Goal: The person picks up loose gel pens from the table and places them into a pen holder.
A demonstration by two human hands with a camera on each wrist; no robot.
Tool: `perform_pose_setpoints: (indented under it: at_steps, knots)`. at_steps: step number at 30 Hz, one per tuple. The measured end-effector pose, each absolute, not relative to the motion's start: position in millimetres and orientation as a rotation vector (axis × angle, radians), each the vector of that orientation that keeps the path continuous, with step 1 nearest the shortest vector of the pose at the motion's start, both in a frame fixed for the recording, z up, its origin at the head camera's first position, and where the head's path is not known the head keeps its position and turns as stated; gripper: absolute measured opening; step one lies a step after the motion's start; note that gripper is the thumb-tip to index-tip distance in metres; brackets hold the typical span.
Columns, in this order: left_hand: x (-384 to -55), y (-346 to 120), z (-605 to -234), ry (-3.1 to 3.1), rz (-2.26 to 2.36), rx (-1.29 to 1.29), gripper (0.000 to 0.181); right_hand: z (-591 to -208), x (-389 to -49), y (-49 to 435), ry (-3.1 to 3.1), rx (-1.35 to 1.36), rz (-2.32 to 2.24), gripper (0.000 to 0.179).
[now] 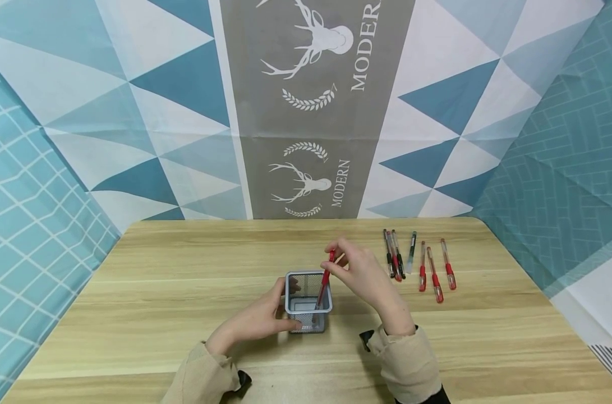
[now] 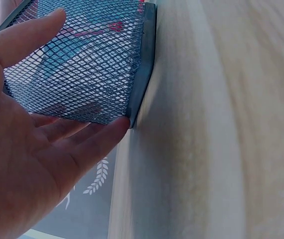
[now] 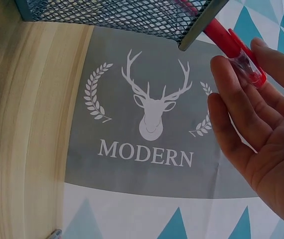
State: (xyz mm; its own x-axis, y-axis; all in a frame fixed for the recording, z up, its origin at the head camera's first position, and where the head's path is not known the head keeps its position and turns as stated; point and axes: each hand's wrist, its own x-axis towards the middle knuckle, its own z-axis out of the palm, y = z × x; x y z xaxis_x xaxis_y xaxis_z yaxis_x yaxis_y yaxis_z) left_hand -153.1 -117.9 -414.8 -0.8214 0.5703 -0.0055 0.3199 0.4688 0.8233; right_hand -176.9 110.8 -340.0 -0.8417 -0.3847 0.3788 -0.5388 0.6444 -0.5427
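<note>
A grey metal mesh pen holder (image 1: 306,312) stands upright on the wooden table, square and open at the top. My left hand (image 1: 257,321) holds it from the left, thumb on the near side and fingers round the far side; in the left wrist view, a fingertip touches the holder's bottom edge. My right hand (image 1: 361,275) pinches a red gel pen (image 1: 326,276) near its upper end, above the right side of the rim. The pen slants down into the holder, its lower part inside. In the right wrist view, the clear end with a red clip (image 3: 249,64) lies between thumb and fingers.
On the table's right side lie several pens: a cluster of black and red pens (image 1: 394,255), a pale pen with a dark end (image 1: 412,251), and red-gripped pens (image 1: 435,275). A patterned cloth (image 1: 306,123) hangs behind the table's back edge.
</note>
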Motion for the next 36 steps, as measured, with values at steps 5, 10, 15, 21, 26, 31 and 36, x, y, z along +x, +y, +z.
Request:
perform_pose_setpoints:
  at_steps: [5, 10, 15, 21, 26, 31, 36]
  knots:
    - [-153.3, -117.9, -414.5, 2.433, 1.288, 0.769, 0.081, -341.5, -177.7, 110.0, -2.653, 0.763, 0.994, 0.020]
    - [-153.5, -118.0, -415.1, 2.434, 1.288, 0.776, 0.081, -343.0, -178.5, 109.8, -2.669, 0.797, 0.989, 0.019]
    - [-153.1, -118.0, -415.6, 2.431, 1.292, 0.768, 0.081, -343.2, -178.7, 110.1, -2.690, 0.837, 0.945, 0.015]
    - [-153.3, -118.0, -415.1, 2.429, 1.295, 0.776, 0.080, -343.5, -179.0, 109.7, -2.703, 0.862, 0.919, 0.018]
    - [-153.4, -118.1, -415.5, 2.427, 1.298, 0.779, 0.080, -345.2, -179.5, 108.8, -2.728, 0.872, 0.877, 0.026]
    - [-153.7, -118.2, -415.9, 2.426, 1.299, 0.781, 0.081, -347.1, -180.5, 107.6, -2.739, 0.882, 0.840, 0.030]
    - [-154.0, -118.2, -416.3, 2.423, 1.303, 0.787, 0.081, -347.2, -180.8, 106.2, -2.780, 0.827, 0.892, 0.035]
